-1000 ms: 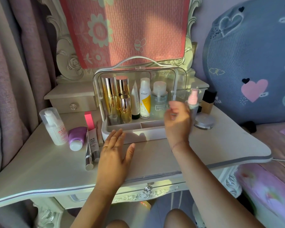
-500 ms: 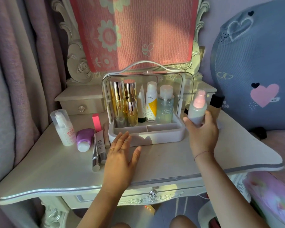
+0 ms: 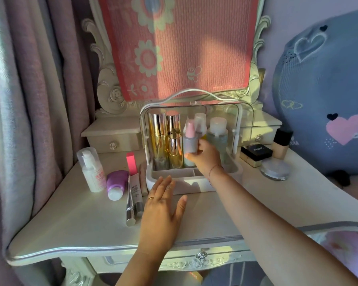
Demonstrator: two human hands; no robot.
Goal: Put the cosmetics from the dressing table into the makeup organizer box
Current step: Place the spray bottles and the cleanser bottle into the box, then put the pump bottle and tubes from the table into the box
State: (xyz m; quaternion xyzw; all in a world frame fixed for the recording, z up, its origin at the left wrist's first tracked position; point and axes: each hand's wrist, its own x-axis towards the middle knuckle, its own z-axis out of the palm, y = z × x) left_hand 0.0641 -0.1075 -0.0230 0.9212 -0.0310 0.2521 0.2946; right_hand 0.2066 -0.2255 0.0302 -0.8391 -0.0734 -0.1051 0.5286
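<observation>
The white makeup organizer box (image 3: 153, 178) stands open at the back middle of the dressing table (image 3: 225, 211), holding gold bottles (image 3: 159, 139), a clear bottle (image 3: 218, 137) and others. My right hand (image 3: 205, 156) is inside the box opening, shut on a grey spray bottle with a pink cap (image 3: 189, 141), held upright in front of the standing bottles. My left hand (image 3: 162, 207) lies flat and open on the table, fingertips touching the box's front edge.
Left of the box lie a white pump bottle (image 3: 91, 170), a purple tube (image 3: 116, 183), a pink-capped tube (image 3: 132, 170) and a silver stick (image 3: 130, 209). To the right sit a black compact (image 3: 256, 151), a foundation bottle (image 3: 282, 143) and a round jar (image 3: 275, 169). Curtain on the left, bed on the right.
My right hand has carried the pink-capped spray bottle from the right of the box leftward into its opening. My left hand has stayed on the table.
</observation>
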